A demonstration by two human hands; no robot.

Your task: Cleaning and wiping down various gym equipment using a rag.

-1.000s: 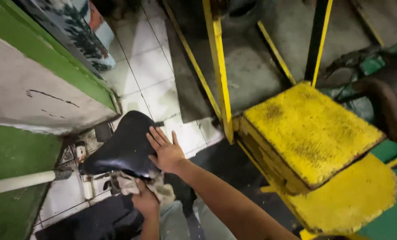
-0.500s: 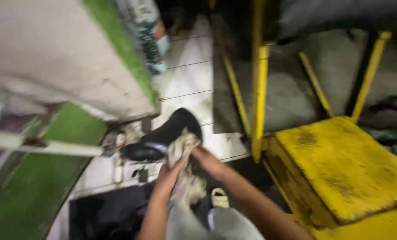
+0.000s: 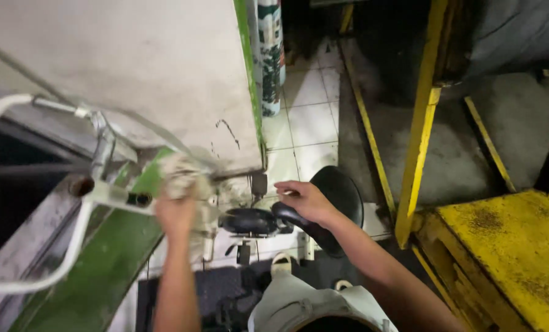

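A black bicycle saddle (image 3: 342, 193) sits low in the middle of the head view. My right hand (image 3: 306, 200) rests on its narrow nose, fingers curled over it. My left hand (image 3: 175, 215) grips a dirty beige rag (image 3: 183, 177) and presses it against the white bicycle frame tube (image 3: 111, 197), which runs left toward the white handlebar (image 3: 16, 103). My grey trousers and sandalled feet show below.
A white-and-green wall panel (image 3: 133, 74) stands close on the left. A yellow metal post (image 3: 419, 135) and a worn yellow platform (image 3: 508, 246) are on the right. White floor tiles (image 3: 311, 123) lie beyond the saddle; a dark mat (image 3: 182, 295) lies underfoot.
Both hands were at the saddle with the rag; now my left hand has carried the rag left onto the frame tube. My right hand has stayed on the saddle. The view has swung left.
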